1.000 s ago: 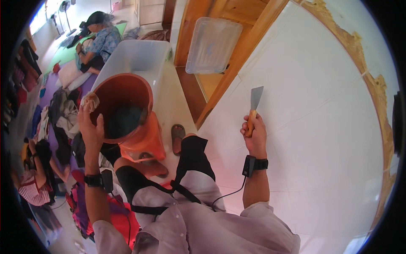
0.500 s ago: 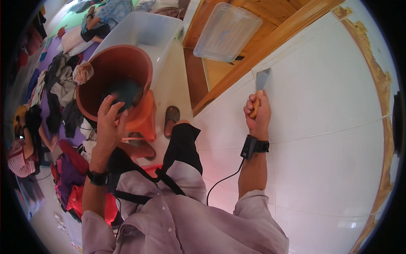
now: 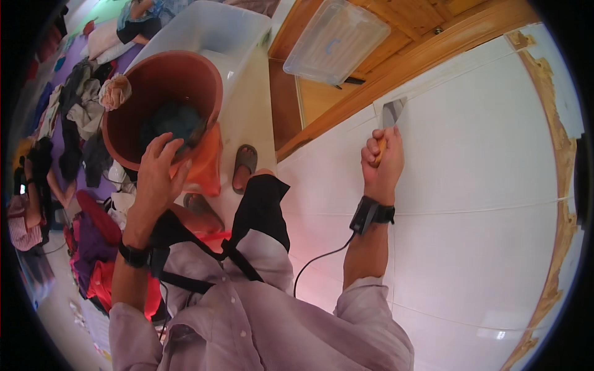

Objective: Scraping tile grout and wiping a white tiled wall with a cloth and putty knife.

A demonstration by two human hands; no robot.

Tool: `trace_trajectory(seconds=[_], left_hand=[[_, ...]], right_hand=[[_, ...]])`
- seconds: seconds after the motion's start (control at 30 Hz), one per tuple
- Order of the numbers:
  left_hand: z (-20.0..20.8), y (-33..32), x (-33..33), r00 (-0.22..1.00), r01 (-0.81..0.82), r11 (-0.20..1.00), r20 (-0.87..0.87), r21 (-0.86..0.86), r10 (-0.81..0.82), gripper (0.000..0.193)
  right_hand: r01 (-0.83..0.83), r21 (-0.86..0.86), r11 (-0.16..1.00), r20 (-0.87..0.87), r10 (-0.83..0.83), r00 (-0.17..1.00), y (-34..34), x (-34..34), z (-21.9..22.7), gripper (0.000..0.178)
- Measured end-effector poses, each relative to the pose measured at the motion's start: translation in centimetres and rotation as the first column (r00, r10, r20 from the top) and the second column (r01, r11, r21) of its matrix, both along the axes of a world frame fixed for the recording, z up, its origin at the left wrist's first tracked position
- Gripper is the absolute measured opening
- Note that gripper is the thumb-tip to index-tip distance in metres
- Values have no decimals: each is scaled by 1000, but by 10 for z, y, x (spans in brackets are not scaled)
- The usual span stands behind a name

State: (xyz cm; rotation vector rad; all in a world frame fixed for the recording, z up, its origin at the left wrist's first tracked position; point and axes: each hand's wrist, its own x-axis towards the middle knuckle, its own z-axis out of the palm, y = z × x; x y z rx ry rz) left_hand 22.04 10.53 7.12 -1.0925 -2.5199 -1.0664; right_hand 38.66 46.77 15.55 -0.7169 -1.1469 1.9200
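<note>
1. Currently, the right hand (image 3: 384,154) grips the scraper (image 3: 392,114) closed-fisted by its handle.
2. The scraper's blade points away from the person, over the white tiles (image 3: 476,154); contact is unclear.
3. The left hand (image 3: 157,179), fingers loosely parted, appears to hold nothing, near the brown bucket's rim (image 3: 218,93).
4. A crumpled cloth (image 3: 115,92) sits at the rim's left.

You wear a pale mauve shirt (image 3: 272,321) with small buttons and sleeves ending near the elbows, black straps (image 3: 244,260) at lower centre, black legwear (image 3: 260,210), drab sandals (image 3: 245,158), and black wristbands (image 3: 386,214) with boxy modules (image 3: 364,214) and thin cables (image 3: 322,255).
</note>
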Motion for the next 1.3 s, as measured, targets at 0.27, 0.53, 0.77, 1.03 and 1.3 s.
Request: trace_trajectory(seconds=[0.27,0.53,0.77,1.03,1.3], left_hand=[[-24,-3,-10,998,-33,945,44,-325,51,44],[-29,-4,-9,999,-34,965,-29,-258,28,45],[-33,-4,-8,999,-34,971,-10,-236,33,45],[-31,-6,-9,999,-41,978,-14,-206,39,43],[-31,-5,-8,999,-28,981,-24,-194,24,43]], right_hand=[[31,16,999,-10,-31,999,1,-7,0,37],[70,12,997,-53,-69,996,5,-12,9,32],[44,-14,999,-46,-44,998,4,-13,20,9],[58,11,998,-54,-57,997,5,-13,24,13],[103,33,994,-29,-102,994,-2,-6,34,11]])
